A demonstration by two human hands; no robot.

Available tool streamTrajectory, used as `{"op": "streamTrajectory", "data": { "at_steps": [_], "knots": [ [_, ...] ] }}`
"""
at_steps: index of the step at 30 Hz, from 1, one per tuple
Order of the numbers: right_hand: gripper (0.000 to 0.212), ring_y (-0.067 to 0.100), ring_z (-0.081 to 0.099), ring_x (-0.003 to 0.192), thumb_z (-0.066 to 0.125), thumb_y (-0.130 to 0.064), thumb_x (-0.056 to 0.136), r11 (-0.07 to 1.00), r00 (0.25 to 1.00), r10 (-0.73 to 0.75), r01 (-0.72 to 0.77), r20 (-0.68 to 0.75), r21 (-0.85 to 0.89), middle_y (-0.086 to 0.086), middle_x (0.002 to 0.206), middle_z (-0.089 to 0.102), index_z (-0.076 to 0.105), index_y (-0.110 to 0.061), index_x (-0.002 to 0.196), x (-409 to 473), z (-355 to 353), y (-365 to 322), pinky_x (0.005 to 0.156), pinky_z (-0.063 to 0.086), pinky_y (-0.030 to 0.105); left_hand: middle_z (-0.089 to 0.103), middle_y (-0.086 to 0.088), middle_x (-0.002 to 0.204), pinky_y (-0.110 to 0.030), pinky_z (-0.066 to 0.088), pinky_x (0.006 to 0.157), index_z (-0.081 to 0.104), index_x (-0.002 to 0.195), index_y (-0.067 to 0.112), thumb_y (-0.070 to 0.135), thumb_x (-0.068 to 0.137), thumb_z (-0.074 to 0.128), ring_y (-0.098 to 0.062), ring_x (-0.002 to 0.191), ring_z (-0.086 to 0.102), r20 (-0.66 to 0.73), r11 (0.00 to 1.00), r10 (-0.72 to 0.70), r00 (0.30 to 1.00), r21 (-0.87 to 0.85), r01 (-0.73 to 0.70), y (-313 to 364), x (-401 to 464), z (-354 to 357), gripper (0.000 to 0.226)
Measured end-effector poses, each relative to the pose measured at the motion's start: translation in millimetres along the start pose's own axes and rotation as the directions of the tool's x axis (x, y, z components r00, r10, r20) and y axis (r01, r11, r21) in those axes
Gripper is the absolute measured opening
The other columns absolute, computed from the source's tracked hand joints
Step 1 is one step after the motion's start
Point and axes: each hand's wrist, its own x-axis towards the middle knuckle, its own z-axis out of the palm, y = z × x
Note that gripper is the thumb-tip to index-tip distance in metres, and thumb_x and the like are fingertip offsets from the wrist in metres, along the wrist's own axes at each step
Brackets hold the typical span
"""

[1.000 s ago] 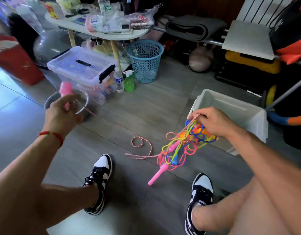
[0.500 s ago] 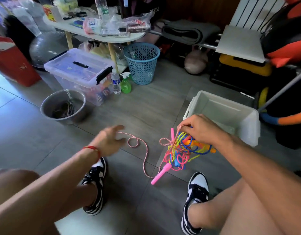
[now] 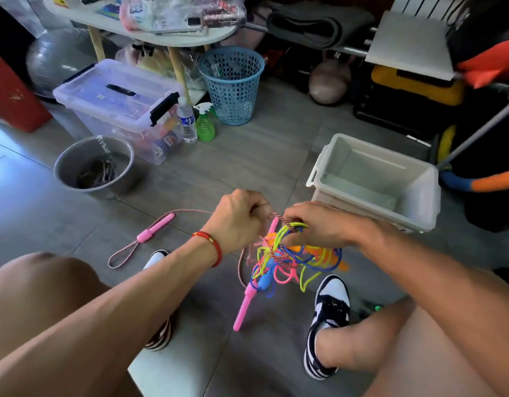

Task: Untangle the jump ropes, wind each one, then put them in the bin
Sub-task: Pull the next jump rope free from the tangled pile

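Sitting low over the grey tiled floor [image 3: 247, 167], with both hands meeting above the bright tangled bundle of jump ropes in yellow, blue, pink and orange cords [image 3: 290, 262]. Pinching the pink-and-white twisted cord [image 3: 277, 217] with the left hand [image 3: 236, 222], fingers curled tight round it at the top of the bundle. Gripping yellow and blue loops with the right hand [image 3: 316, 224], fingers curled into the knot, so the grip on each side is narrow and holding rope. Hanging from the bundle toward 6 o'clock, one long pink plastic handle [image 3: 244, 308], its tip near the floor between the two black-and-white shoes. Lying already free on the floor at 9 o'clock from the hands, the other pink plastic handle [image 3: 157, 229], with the twisted cord making a small loop below it and running back to the left hand.

Standing open at 2 o'clock from the hands, just beside the right forearm, the white rectangular plastic bin [image 3: 419, 202], with no rope seen inside it. Seemingly working on the first step, the untangling, with winding and binning not yet started. Probably needing next: drawing the twisted cord out through the coloured loops slowly, holding the bundle steady with the right hand, and avoiding a hard pull, which could tighten the knot.
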Motion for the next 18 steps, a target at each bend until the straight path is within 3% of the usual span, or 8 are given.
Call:
{"op": "streamTrajectory", "data": {
  "at_steps": [6, 9, 11, 15, 18],
  "knots": [
    [0.028, 0.010, 0.054, 0.095, 0.075, -0.036, 0.087, 0.994, 0.996, -0.041, 0.033, 0.073, 0.107, -0.009, 0.109, 0.051, 0.052, -0.039, 0.102, -6, -25, 2, 0.087, 0.045, 0.032, 0.072, -0.005, 0.061, -0.024, 0.053, 0.060, 0.065, 0.081, 0.014, 0.010, 0.098, 0.052, -0.015, 0.058, 0.070, -0.119, 0.974, -0.115, 0.986, -0.206, 0.089, 4, -8, -4, 0.022],
    [0.031, 0.013, 0.059, 0.092, 0.074, -0.028, 0.085, 0.996, 0.997, -0.052, 0.048, 0.049, 0.081, -0.011, 0.100, 0.062, 0.055, -0.033, 0.110, -11, -29, 0, 0.082, 0.050, 0.035, 0.067, -0.001, 0.058, -0.025, 0.046, 0.057, 0.065, 0.081, 0.014, 0.014, 0.101, 0.050, -0.015, 0.050, 0.060, -0.110, 0.949, -0.187, 0.976, -0.276, 0.151, 0, -5, -6, 0.025],
    [0.031, 0.007, 0.061, 0.090, 0.075, -0.026, 0.083, 0.993, 0.997, -0.071, 0.071, -0.004, 0.093, -0.014, 0.097, 0.064, 0.058, -0.036, 0.106, -13, -30, 0, 0.078, 0.050, 0.029, 0.059, 0.005, 0.062, -0.028, 0.044, 0.061, 0.064, 0.076, 0.016, 0.016, 0.101, 0.050, -0.017, 0.056, 0.053, -0.105, 0.951, -0.206, 0.973, -0.257, 0.174, -2, 0, -6, 0.029],
    [0.027, -0.001, 0.064, 0.086, 0.081, -0.016, 0.080, 0.966, 0.984, -0.056, 0.096, -0.168, 0.242, -0.016, 0.092, 0.071, 0.064, -0.028, 0.097, -22, -33, 1, 0.075, 0.048, 0.018, 0.054, 0.007, 0.071, -0.026, 0.040, 0.059, 0.056, 0.080, 0.018, 0.030, 0.095, 0.065, -0.014, 0.067, 0.045, 0.123, 0.968, -0.165, 0.978, -0.168, 0.185, 10, -3, 4, 0.021],
    [0.024, -0.002, 0.066, 0.076, 0.084, -0.016, 0.081, 0.919, 0.967, -0.039, 0.133, -0.251, 0.372, -0.011, 0.086, 0.075, 0.067, -0.023, 0.096, -28, -34, -1, 0.073, 0.050, 0.019, 0.054, 0.009, 0.075, -0.027, 0.039, 0.058, 0.053, 0.089, 0.014, 0.051, 0.082, 0.077, -0.012, 0.064, 0.046, 0.182, 0.991, -0.074, 0.981, -0.093, 0.092, 15, -9, 18, 0.045]
  ]
}}
